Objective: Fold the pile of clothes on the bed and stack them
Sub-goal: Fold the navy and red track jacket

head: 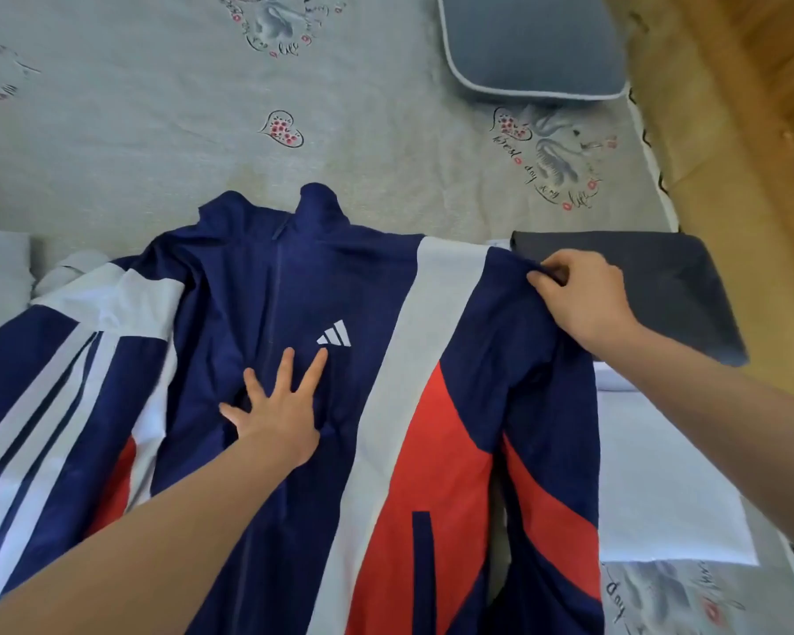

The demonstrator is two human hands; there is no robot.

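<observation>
A navy track jacket [386, 277] with white and red panels lies front-up across the bed, collar pointing away from me. My left hand [280, 405] presses flat on its chest beside the zip, fingers spread. My right hand [578, 295] pinches the navy fabric at the jacket's right shoulder. The left sleeve with white stripes [33, 405] spreads toward the lower left. A folded dark grey garment [661, 286] lies right of the jacket, partly under my right hand. A folded white garment [661, 474] lies below it.
The grey bedsheet [157, 130] with heart and swan prints stretches behind the jacket. A blue-grey pillow [532, 43] sits at the top right. More light cloth [1, 272] lies at the left edge. The bed's right edge meets a wooden floor [775, 61].
</observation>
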